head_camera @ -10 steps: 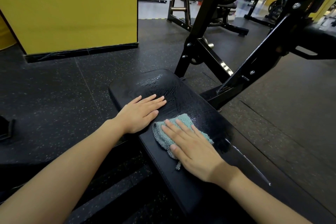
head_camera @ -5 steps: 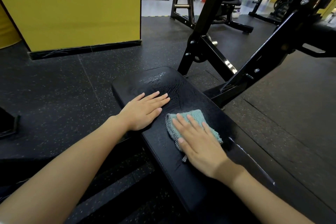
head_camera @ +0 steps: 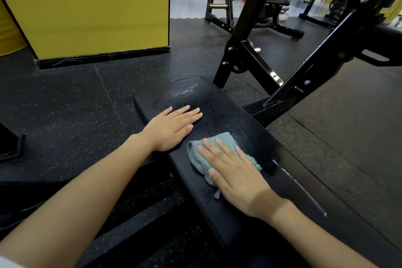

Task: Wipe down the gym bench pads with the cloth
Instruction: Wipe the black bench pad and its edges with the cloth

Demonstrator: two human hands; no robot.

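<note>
A long black bench pad [head_camera: 219, 102] runs from the centre of the view toward me, with wet streaks shining on its far end. A teal cloth [head_camera: 226, 140] lies flat on the middle of the pad. My right hand [head_camera: 235, 172] presses flat on the cloth with straight fingers and covers most of it. My left hand [head_camera: 171, 128] rests flat on the pad's left edge, just left of the cloth, fingers straight and holding nothing.
Black steel frame bars [head_camera: 256, 65] of the bench rack rise just beyond and to the right of the pad. A yellow wall block [head_camera: 87, 6] stands at the back left. Speckled black rubber floor [head_camera: 76, 102] surrounds the bench. More gym machines [head_camera: 272, 6] stand farther back.
My right hand has slid the cloth a little along the pad, away from me, then slightly back. My left hand stays flat at the pad's left edge.
</note>
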